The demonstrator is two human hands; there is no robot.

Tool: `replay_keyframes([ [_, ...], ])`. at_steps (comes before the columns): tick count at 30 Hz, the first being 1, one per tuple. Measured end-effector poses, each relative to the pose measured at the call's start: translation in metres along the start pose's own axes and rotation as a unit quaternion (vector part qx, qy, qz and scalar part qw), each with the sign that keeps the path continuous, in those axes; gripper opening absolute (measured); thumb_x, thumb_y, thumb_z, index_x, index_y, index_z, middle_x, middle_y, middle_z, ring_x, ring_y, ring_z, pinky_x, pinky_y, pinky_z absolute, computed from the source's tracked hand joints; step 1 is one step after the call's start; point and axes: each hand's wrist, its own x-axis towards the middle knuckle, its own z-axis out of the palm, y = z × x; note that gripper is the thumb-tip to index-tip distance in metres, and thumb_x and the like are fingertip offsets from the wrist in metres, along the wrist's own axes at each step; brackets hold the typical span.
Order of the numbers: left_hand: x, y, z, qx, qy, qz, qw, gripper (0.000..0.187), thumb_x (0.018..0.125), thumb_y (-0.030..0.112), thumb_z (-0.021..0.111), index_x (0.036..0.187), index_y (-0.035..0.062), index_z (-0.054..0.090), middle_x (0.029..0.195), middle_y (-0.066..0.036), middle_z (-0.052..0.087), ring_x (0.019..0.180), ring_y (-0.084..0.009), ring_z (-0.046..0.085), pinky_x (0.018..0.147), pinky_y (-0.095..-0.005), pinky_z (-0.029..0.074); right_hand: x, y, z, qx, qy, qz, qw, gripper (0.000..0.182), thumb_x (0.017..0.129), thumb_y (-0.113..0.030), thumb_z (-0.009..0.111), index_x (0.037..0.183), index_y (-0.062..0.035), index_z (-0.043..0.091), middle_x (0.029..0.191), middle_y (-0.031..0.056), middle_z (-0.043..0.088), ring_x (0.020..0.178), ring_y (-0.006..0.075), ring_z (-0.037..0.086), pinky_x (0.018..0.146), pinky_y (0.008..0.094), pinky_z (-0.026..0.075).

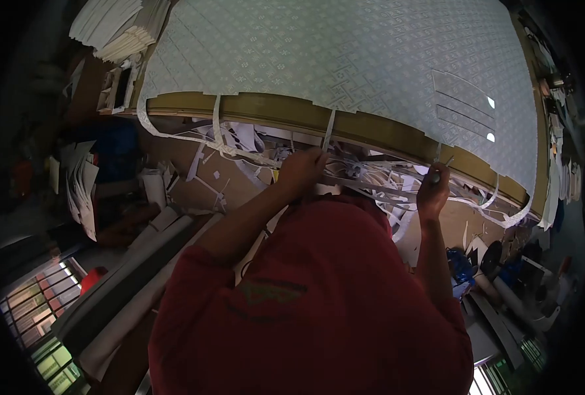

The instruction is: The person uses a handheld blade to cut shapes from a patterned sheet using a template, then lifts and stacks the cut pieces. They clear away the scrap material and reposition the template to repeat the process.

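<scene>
A large pale patterned sheet (292,46) lies over the table, its near edge cut into notches. Narrow strips hang down from that edge; one strip (329,128) runs down to my left hand (301,172), whose fingers are closed at its lower end. My right hand (433,191) is closed in a fist around a slim tool with a dark handle and a thin pointed tip (448,160), held just in front of the table edge. Its exact kind is too small to make out. Between the hands, a tangle of pale offcut strips (371,181) lies below the edge.
The brown table edge (259,106) runs across in front of me. Stacked pale sheets (111,26) stand at the back left. Long rolls (134,283) lie at the left, and a cluttered heap (503,263) sits at the right. Scraps litter the brown floor (240,187).
</scene>
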Motion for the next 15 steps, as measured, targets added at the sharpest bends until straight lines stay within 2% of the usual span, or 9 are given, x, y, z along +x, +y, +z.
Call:
replay_keyframes([
  [2,-0.001,0.002,0.003,0.005,0.014,-0.008,1.0,0.034,0.101,0.037,0.059,0.089,0.0059,0.065,0.077,-0.021,0.067,0.075,-0.044,0.067,0.066,-0.056,0.051,-0.003,0.011,-0.001,0.008,-0.02,0.039,0.999,0.013,0.1,-0.006,0.063,0.111,-0.0121,0.062,0.085,0.0196,0.07,0.074,0.0389,0.071,0.062,0.043,0.053],
  [3,-0.002,0.003,0.004,0.004,0.016,-0.008,1.0,0.034,0.101,0.037,0.059,0.088,0.0061,0.065,0.077,-0.021,0.067,0.075,-0.0438,0.067,0.066,-0.0562,0.051,-0.002,0.009,-0.005,0.017,-0.028,0.037,0.999,0.014,0.1,-0.006,0.063,0.112,-0.0121,0.061,0.087,0.019,0.07,0.074,0.0356,0.071,0.064,0.0419,0.053],
  [4,-0.002,0.003,0.005,0.007,0.024,-0.013,1.0,0.034,0.101,0.037,0.059,0.088,0.0061,0.065,0.077,-0.021,0.067,0.075,-0.0438,0.067,0.066,-0.0562,0.051,-0.001,0.008,-0.004,0.024,-0.032,0.032,0.999,0.014,0.1,-0.006,0.063,0.112,-0.0121,0.061,0.087,0.019,0.07,0.074,0.0356,0.071,0.064,0.0419,0.053],
  [6,-0.003,0.003,0.007,0.009,0.036,0.018,0.999,0.033,0.1,0.037,0.059,0.089,0.0063,0.065,0.077,-0.021,0.068,0.075,-0.0438,0.067,0.067,-0.0561,0.052,-0.001,0.007,-0.005,0.0,-0.002,0.011,1.0,0.011,0.102,-0.01,0.062,0.114,-0.008,0.062,0.077,0.0147,0.066,0.066,0.0213,0.062,0.062,0.0382,0.05],
  [10,-0.008,0.01,0.004,-0.003,0.051,0.007,0.999,0.034,0.101,0.037,0.059,0.088,0.0063,0.064,0.077,-0.021,0.068,0.075,-0.0442,0.067,0.066,-0.0562,0.052,-0.003,0.009,-0.01,-0.015,-0.023,0.031,0.999,0.011,0.103,-0.011,0.061,0.114,-0.0089,0.063,0.089,0.0152,0.07,0.073,0.0256,0.067,0.068,0.0392,0.053],
  [15,-0.011,0.016,0.001,0.014,0.047,0.011,0.999,0.034,0.103,0.036,0.057,0.089,0.0049,0.062,0.077,-0.021,0.066,0.074,-0.0441,0.065,0.067,-0.0548,0.05,-0.004,0.011,-0.011,-0.009,-0.023,0.002,1.0,0.011,0.103,-0.009,0.061,0.114,-0.0092,0.063,0.093,0.0146,0.07,0.078,0.0279,0.07,0.07,0.0393,0.054],
])
